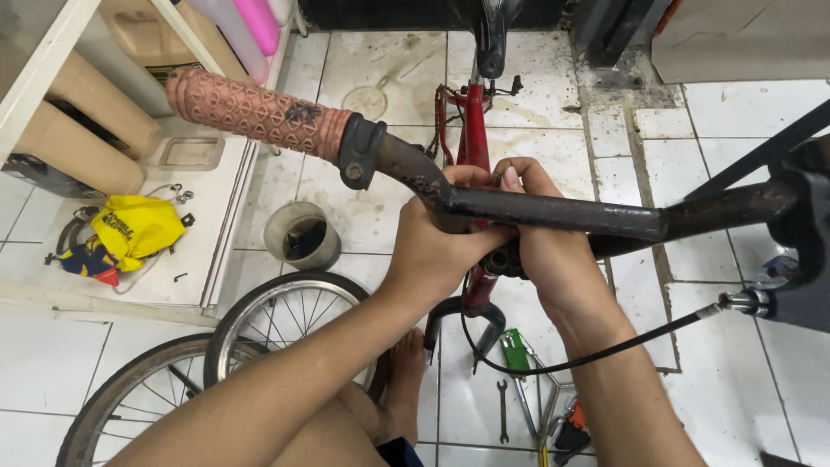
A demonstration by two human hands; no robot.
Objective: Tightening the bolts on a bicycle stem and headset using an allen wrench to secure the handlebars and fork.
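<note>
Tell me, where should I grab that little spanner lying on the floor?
Probably by the middle of its thin shaft, pinching from above. The spanner lies flat on the white floor tile, lengthwise toward you, with bare tile on both long sides. Its ends are wider and harder to pinch. Both hands are up at the red bike frame.

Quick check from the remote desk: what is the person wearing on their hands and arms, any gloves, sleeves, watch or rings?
Nothing shows on either. The left hand and right hand are bare, with no gloves. Both forearms are uncovered as far as the frame edge, with no sleeve, watch or wristband visible. No rings visible. The fingernails on the right hand are short and unpainted.
</note>
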